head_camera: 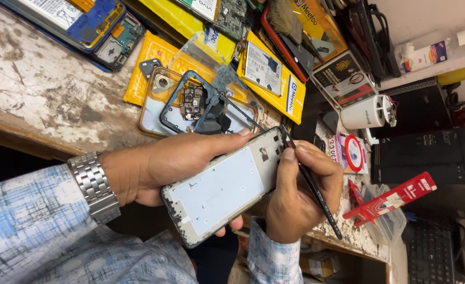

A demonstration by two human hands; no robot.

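- Head view, the work in hand: the left hand (180, 163) grips an opened phone (227, 186) from its long side, thumb along the upper edge and fingers curled beneath, holding it above the front edge of the tabletop (43, 94).
- The right hand (301, 194) is closed around a thin black tool (308, 179), pen-fashion, with its tip set at the phone's upper corner near the camera cut-out.
- How far along, as I judge it: the phone's back cover is already off and its inside is largely bare, showing a flat pale plate and a grey frame; no battery or board is seen in it. Dark residue along the frame edge suggests cleaning or prying is not finished, and nothing has been refitted.
- Counts, head view: two hands, one wristwatch (94, 186) on the left wrist, one tool in use.
- One phone held; a separate dark phone frame (206, 105) with a camera module lies on a clear case on the tabletop, just beyond the left hand.
- One more opened phone (80, 23) with a blue part lies at the far left corner.
- One loose battery (263, 68) rests on a yellow packet.
- One white roll of tape (366, 113) and one red card packet (393, 200) lie to the right; a black keyboard (432, 250) sits at the lower right.
- The yellow packets overlap, so their number cannot be told.
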